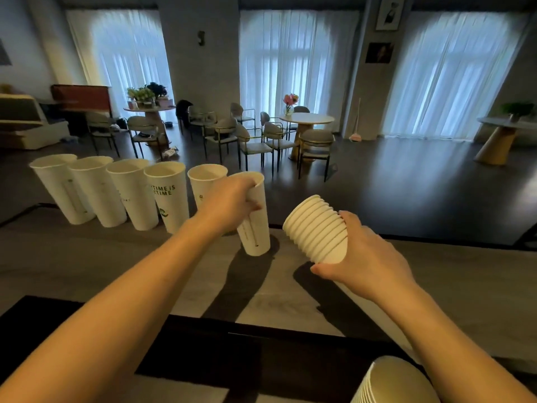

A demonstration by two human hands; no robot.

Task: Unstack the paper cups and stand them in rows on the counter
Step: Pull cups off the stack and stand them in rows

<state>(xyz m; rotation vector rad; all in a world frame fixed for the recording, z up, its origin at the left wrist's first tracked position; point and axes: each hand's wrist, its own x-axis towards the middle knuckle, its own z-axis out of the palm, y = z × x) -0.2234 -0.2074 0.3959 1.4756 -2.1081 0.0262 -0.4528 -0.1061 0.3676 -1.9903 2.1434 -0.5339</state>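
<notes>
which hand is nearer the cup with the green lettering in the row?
Left. The left hand grips a cup two places right of the lettered cup; the right hand holds the nested stack farther right.

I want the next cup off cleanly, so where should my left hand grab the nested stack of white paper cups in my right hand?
Pinch the outermost rim of the nested stack of white paper cups, coming from upper left: its mouths face that way, while the right hand covers the base end.
</notes>
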